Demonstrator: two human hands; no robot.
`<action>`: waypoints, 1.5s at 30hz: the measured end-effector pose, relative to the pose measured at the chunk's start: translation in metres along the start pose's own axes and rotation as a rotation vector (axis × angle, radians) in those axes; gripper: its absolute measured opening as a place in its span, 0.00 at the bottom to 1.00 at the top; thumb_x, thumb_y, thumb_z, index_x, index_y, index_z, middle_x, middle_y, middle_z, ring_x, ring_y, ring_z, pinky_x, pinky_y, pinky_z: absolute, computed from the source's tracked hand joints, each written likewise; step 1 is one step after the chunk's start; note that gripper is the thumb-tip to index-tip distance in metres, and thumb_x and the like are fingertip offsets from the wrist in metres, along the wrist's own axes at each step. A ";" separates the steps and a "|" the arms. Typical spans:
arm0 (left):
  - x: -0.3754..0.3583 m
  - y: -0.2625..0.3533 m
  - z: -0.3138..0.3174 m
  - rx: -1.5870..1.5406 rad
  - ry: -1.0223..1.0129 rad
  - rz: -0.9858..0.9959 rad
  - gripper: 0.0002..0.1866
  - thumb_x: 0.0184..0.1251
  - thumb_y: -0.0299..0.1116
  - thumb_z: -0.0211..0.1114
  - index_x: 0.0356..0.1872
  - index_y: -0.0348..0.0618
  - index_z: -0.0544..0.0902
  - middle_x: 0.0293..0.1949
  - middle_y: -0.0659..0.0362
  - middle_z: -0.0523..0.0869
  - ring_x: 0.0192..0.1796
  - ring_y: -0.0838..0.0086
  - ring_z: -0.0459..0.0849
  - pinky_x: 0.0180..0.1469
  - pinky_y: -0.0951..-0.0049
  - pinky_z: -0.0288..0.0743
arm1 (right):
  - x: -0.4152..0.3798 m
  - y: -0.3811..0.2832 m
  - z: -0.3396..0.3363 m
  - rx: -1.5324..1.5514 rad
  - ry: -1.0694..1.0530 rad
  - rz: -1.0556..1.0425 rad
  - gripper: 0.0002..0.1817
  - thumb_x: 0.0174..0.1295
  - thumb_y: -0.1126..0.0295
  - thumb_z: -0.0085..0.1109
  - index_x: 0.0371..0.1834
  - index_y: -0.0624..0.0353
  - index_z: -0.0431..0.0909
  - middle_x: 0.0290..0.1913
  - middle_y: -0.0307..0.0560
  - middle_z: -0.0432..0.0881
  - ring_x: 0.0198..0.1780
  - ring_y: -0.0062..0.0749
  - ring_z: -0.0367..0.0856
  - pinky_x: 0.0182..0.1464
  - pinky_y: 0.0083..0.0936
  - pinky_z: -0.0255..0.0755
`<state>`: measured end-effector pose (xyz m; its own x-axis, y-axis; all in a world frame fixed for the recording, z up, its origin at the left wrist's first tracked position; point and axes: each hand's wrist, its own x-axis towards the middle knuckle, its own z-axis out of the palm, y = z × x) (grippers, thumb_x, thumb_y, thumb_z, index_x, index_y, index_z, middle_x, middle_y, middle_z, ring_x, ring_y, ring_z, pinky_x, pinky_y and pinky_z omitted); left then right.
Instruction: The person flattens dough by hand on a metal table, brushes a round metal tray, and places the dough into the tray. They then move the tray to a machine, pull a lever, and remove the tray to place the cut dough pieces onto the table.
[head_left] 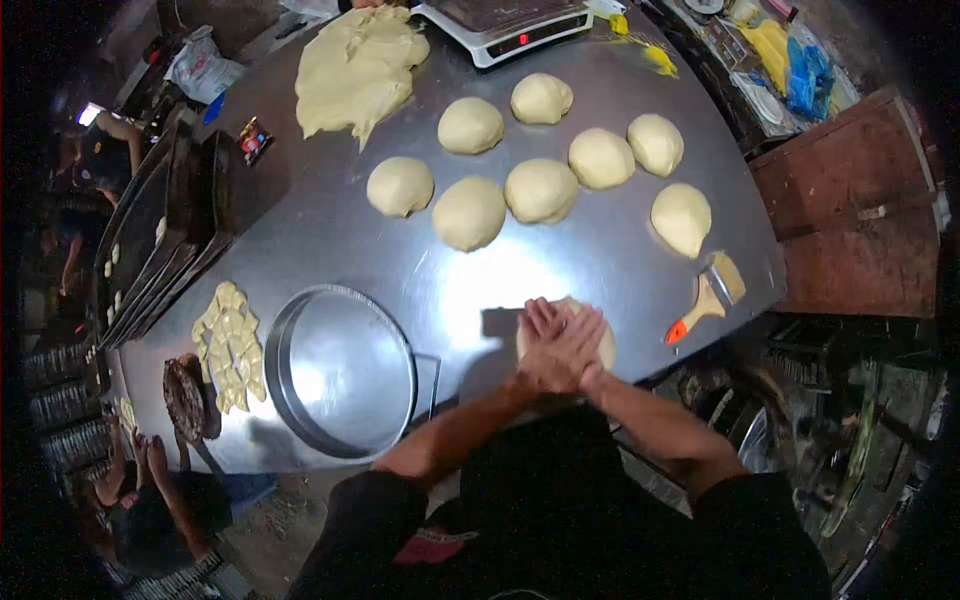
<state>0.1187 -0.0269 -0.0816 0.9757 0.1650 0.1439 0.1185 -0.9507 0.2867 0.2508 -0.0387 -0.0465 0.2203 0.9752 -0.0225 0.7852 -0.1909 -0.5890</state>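
Note:
My hands are laid across each other on a round of pale dough (607, 346) near the table's front edge. My left hand (561, 362) appears on top, its fingers stretched out flat. Beneath it, my right hand (540, 319) presses the dough, fingers also extended; part of it is hidden. Beyond them lie several smooth dough balls (470, 214). To the right is a flat brush (711, 299) with a wooden handle and an orange tip. A large round metal pan or sieve (411, 385) with a side handle stands to the left.
A big slab of dough (360, 70) lies at the back beside a digital scale (530, 38). On the left are flattened dough pieces (230, 345), a brown round object (186, 398) and stacked dark trays (205, 190). Another person's hands (150, 455) are at lower left.

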 end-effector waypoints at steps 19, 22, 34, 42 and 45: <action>-0.035 -0.022 -0.027 0.072 0.074 -0.158 0.40 0.63 0.56 0.55 0.66 0.32 0.64 0.69 0.38 0.62 0.73 0.52 0.58 0.72 0.43 0.43 | -0.043 0.022 -0.024 -0.407 -0.285 -0.137 0.39 0.60 0.53 0.53 0.74 0.53 0.54 0.77 0.53 0.47 0.78 0.50 0.39 0.72 0.64 0.33; -0.053 -0.024 -0.014 0.139 0.088 -0.159 0.42 0.59 0.62 0.57 0.67 0.40 0.66 0.69 0.38 0.61 0.71 0.52 0.63 0.70 0.38 0.45 | -0.064 0.028 -0.024 -0.441 -0.251 -0.126 0.35 0.64 0.49 0.51 0.74 0.46 0.57 0.77 0.53 0.46 0.77 0.54 0.39 0.71 0.65 0.35; -0.116 0.076 -0.025 -0.098 -0.265 -0.060 0.41 0.64 0.60 0.54 0.71 0.43 0.60 0.75 0.46 0.49 0.76 0.47 0.43 0.73 0.39 0.37 | -0.173 -0.024 -0.004 -0.386 -0.190 0.014 0.32 0.68 0.52 0.45 0.73 0.51 0.57 0.76 0.55 0.50 0.76 0.53 0.44 0.72 0.60 0.41; -0.088 0.055 -0.030 0.064 -0.136 -0.114 0.42 0.61 0.64 0.55 0.71 0.51 0.62 0.74 0.46 0.53 0.76 0.43 0.44 0.69 0.33 0.41 | -0.050 -0.004 0.003 -0.332 -0.240 -0.018 0.32 0.70 0.48 0.39 0.73 0.51 0.56 0.77 0.51 0.50 0.77 0.50 0.43 0.73 0.60 0.34; -0.118 0.077 -0.028 -0.047 -0.206 -0.132 0.45 0.59 0.67 0.54 0.73 0.53 0.58 0.75 0.46 0.48 0.76 0.42 0.41 0.70 0.32 0.37 | -0.029 -0.018 0.010 -0.445 -0.320 0.068 0.35 0.70 0.45 0.36 0.75 0.52 0.51 0.78 0.49 0.45 0.78 0.49 0.39 0.73 0.61 0.30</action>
<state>0.0073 -0.1121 -0.0501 0.9699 0.2250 -0.0928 0.2432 -0.9105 0.3344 0.2241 -0.0624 -0.0430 0.1467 0.9313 -0.3335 0.9595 -0.2159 -0.1807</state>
